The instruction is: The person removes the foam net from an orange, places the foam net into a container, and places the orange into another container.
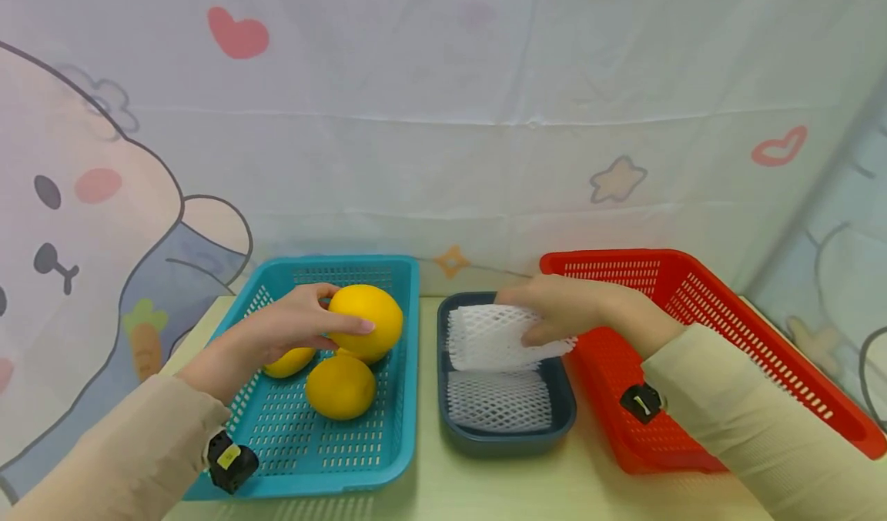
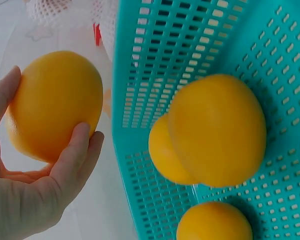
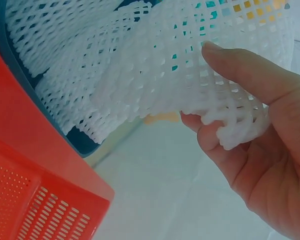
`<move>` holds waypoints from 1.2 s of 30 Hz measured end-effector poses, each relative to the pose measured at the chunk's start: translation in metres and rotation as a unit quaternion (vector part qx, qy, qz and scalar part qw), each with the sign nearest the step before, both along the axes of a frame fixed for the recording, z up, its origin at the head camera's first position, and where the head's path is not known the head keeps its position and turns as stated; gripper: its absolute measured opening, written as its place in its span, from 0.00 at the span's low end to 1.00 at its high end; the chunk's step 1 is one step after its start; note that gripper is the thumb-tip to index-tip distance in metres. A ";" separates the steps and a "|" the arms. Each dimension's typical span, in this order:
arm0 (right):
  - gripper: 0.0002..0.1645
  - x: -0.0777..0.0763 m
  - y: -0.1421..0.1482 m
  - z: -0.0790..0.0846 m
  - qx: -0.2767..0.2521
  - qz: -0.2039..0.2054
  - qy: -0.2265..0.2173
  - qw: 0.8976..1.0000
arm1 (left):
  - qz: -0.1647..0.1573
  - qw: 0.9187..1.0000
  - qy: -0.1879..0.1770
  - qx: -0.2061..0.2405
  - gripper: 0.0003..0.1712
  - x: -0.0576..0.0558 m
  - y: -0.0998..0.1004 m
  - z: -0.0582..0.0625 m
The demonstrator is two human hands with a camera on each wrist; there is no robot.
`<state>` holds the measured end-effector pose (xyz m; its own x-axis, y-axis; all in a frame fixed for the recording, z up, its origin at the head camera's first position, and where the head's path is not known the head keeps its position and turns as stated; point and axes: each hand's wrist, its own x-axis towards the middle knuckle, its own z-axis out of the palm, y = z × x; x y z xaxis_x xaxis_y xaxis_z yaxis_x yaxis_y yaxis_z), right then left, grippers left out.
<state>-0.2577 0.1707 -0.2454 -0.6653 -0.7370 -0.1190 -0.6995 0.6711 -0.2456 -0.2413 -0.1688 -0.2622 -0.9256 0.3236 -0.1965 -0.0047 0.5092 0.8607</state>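
In the head view my left hand grips a rounded yellow-orange fruit above the blue basket. Thumb and fingers wrap its sides in the left wrist view, where the held fruit appears beside the basket wall. Several similar fruits lie in that basket. My right hand pinches a white foam fruit net over the dark blue tub. From the right wrist, the net is seen stretching from the thumb back toward the tub.
More foam netting lies inside the tub. On the right stands a red basket, with my right forearm reaching across it. A pale table carries all three containers, and a printed cloth hangs behind them.
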 end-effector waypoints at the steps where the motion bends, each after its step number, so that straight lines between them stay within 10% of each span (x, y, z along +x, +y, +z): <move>1: 0.25 0.000 0.000 0.000 0.001 0.001 0.000 1.000 | -0.002 1.000 0.000 -0.004 0.48 0.000 -0.002 0.000; 13: 0.29 0.001 0.000 -0.005 0.039 -0.006 -0.006 0.999 | -0.024 0.996 -0.002 -0.084 0.51 0.001 -0.023 0.004; 36: 0.41 0.005 -0.004 -0.011 0.071 -0.030 -0.072 0.994 | -0.070 0.954 -0.025 -0.289 0.52 0.000 -0.045 0.011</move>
<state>-0.2525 0.1672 -0.2566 -0.6756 -0.6663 -0.3156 -0.6224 0.7449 -0.2404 -0.2411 -0.2139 -0.2514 -0.8659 0.2682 -0.4222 0.0657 0.8977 0.4356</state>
